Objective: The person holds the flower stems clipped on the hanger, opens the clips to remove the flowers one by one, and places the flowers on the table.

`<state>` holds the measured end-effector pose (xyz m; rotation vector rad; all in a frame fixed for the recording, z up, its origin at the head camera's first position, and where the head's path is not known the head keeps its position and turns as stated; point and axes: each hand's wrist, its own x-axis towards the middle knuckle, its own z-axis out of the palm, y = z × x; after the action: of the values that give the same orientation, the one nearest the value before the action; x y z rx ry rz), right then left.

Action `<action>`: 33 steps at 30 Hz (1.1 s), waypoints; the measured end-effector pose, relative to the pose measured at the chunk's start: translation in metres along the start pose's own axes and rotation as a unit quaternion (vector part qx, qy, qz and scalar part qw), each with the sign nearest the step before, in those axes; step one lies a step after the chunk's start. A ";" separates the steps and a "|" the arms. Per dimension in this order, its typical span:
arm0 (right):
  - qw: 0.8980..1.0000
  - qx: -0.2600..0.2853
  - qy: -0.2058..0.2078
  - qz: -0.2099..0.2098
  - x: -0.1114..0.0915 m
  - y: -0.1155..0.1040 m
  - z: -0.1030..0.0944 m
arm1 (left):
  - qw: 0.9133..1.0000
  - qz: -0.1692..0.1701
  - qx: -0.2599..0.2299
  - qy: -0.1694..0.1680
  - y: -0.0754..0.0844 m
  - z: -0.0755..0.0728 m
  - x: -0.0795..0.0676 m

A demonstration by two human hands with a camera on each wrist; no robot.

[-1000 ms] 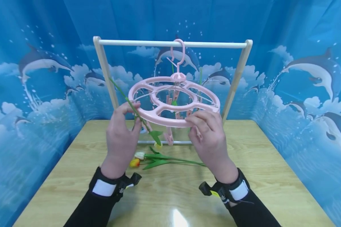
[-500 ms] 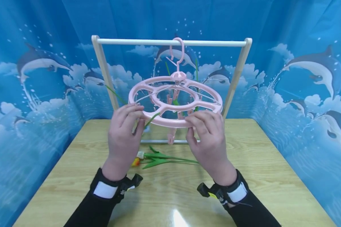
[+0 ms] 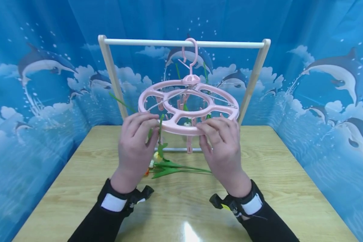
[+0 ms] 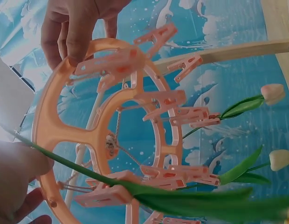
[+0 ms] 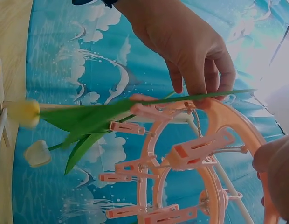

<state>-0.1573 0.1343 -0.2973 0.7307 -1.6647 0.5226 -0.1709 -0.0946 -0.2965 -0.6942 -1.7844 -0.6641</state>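
Right hand (image 3: 224,144) grips the pink clip hanger (image 3: 184,130) at five o'clock; the left hand (image 3: 136,141) holds its rim at seven, pinching a yellow tulip (image 5: 102,111) by the stem too. Pulling unevenly could tilt the hanger and jolt pale tulips (image 4: 280,160) loose from their clothespins (image 4: 193,114); a loosened pinch might drop the yellow tulip.

A green stem (image 4: 74,164) crosses the pink hanger (image 4: 70,134), gripped by the right hand's fingers (image 4: 79,39), with two pale tulips (image 4: 273,94) beyond.
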 end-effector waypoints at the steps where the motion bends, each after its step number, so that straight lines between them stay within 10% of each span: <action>1: 1.000 0.002 0.000 0.001 0.000 0.001 0.000 | 1.000 0.001 -0.002 0.000 -0.001 0.000 0.000; 33: 1.000 -0.017 -0.007 -0.001 -0.003 0.000 0.002 | 0.999 0.046 -0.012 0.000 0.004 0.004 -0.002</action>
<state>-0.1584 0.1331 -0.3008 0.7118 -1.6831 0.4876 -0.1702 -0.0889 -0.2988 -0.7882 -1.7356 -0.6245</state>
